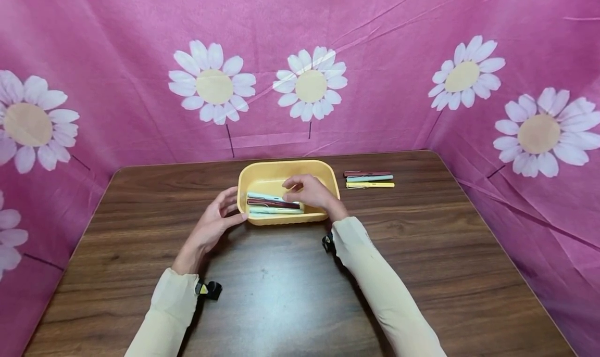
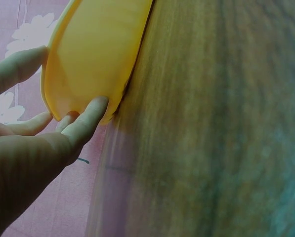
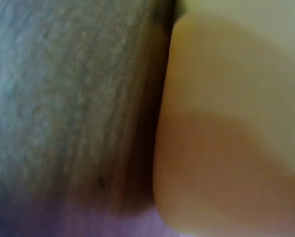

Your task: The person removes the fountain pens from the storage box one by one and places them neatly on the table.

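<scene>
A yellow plastic bin [image 1: 290, 220] stands near the table's back edge. Inside, toward its left, several capped pens lie side by side, among them a light blue pen [image 1: 262, 196], a dark red pen [image 1: 269, 203] and a pale green pen [image 1: 272, 211]. My left hand [image 1: 214, 222] touches the bin's left end from outside, thumb at the front corner and fingers spread along the wall; the left wrist view shows fingertips on the yellow wall [image 2: 95, 49]. My right hand [image 1: 309, 190] reaches over the bin's right side, thumb and forefinger apart, right by the light blue pen's end.
Right of the bin, a dark red pen [image 1: 367, 174], a mint pen [image 1: 370, 178] and a yellow pen [image 1: 371, 185] lie in a row on the wooden table [image 1: 272, 294]. A pink cloth [image 1: 262, 24] with white flowers hangs behind the table and at its sides.
</scene>
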`<state>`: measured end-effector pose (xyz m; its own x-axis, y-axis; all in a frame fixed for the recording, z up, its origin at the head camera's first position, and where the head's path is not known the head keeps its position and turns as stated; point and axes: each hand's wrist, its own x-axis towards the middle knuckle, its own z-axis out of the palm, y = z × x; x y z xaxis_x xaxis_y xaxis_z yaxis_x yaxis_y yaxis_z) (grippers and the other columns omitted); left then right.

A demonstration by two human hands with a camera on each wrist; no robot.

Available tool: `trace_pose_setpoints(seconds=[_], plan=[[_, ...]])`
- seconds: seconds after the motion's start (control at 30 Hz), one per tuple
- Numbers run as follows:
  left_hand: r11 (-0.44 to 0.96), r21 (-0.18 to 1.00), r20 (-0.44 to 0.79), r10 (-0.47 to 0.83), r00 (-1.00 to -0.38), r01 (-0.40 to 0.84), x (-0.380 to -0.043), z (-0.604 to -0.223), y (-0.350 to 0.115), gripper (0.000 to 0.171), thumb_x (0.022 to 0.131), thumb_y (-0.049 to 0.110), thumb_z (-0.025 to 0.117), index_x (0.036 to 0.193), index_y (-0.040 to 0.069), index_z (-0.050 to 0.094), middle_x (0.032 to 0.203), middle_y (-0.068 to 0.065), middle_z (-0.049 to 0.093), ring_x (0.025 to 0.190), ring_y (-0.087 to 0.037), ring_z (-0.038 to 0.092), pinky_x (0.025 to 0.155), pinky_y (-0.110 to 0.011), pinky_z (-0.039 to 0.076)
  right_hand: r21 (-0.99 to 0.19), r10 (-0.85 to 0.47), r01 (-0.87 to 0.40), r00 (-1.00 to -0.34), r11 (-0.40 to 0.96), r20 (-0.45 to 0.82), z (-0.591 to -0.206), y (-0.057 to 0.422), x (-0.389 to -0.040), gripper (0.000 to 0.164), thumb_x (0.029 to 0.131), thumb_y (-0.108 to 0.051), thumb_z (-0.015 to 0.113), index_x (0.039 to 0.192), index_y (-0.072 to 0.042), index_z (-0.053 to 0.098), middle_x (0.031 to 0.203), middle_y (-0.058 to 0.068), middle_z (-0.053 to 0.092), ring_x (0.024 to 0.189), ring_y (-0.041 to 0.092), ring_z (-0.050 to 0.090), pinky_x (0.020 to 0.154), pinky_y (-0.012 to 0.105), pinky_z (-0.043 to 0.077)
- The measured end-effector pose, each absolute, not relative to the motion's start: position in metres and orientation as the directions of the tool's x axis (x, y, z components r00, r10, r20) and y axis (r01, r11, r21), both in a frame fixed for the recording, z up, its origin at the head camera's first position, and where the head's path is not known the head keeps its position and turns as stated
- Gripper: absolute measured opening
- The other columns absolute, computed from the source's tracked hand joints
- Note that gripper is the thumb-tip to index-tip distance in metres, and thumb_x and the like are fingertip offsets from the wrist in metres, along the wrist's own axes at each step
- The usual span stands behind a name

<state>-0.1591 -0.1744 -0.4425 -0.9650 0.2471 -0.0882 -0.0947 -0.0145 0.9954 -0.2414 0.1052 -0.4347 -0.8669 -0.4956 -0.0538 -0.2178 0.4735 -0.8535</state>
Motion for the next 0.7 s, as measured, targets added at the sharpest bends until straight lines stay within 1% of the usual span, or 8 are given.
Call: trace_pose_setpoints(seconds=[0.2,0.33,0.47,0.57,0.7], plan=[[-0.023,0.995,-0.091,0.240,-0.966,-0.099,-0.1591,-0.4424,-0.1732,0.081,0.088,-0.010,0.068,0.157,-0.001,0.026,0.151,-0.028,0.038,0.137,-0.042,0.040,0.092,-0.021,0.051,-0.813,-0.539,-0.220,-0.832,0.540,-0.132,-0.4368,0.1043,-0.2424,0.039,0.090,-0.019,0.078,0.124,-0.001,0.069,0.119,0.010,0.071,0.107,0.024,0.064,0.096,0.035,0.052],[-0.025,0.994,-0.097,0.239,-0.966,-0.106,-0.1587,-0.4420,-0.1731,0.082,0.088,-0.010,0.068,0.157,-0.001,0.025,0.151,-0.028,0.038,0.137,-0.042,0.040,0.093,-0.021,0.051,-0.786,-0.565,-0.246,-0.811,0.567,-0.153,-0.4373,0.1028,-0.2425,0.036,0.089,-0.015,0.079,0.121,-0.002,0.070,0.111,0.007,0.072,0.100,0.019,0.064,0.090,0.031,0.053],[-0.022,0.995,-0.092,0.238,-0.967,-0.100,-0.1587,-0.4427,-0.1730,0.082,0.088,-0.009,0.069,0.157,-0.001,0.025,0.151,-0.028,0.038,0.137,-0.042,0.040,0.093,-0.020,0.051,-0.756,-0.579,-0.281,-0.801,0.591,-0.154,-0.4363,0.1020,-0.2419,0.027,0.089,-0.009,0.078,0.115,-0.002,0.073,0.096,0.003,0.070,0.087,0.014,0.061,0.081,0.027,0.052],[-0.021,0.996,-0.084,0.240,-0.967,-0.091,-0.1593,-0.4437,-0.1732,0.082,0.088,-0.010,0.069,0.157,-0.001,0.026,0.151,-0.028,0.038,0.137,-0.042,0.040,0.092,-0.020,0.051,-0.733,-0.580,-0.302,-0.800,0.609,-0.153,-0.4350,0.1018,-0.2409,0.020,0.088,-0.006,0.078,0.108,-0.003,0.075,0.086,0.000,0.068,0.081,0.011,0.059,0.075,0.025,0.051],[-0.023,0.996,-0.075,0.244,-0.967,-0.083,-0.1605,-0.4445,-0.1739,0.081,0.088,-0.010,0.068,0.156,-0.001,0.027,0.151,-0.028,0.038,0.136,-0.043,0.040,0.092,-0.021,0.051,-0.728,-0.574,-0.301,-0.804,0.617,-0.154,-0.4352,0.1021,-0.2412,0.016,0.088,-0.005,0.076,0.104,-0.005,0.077,0.085,-0.001,0.070,0.080,0.010,0.060,0.075,0.024,0.051]])
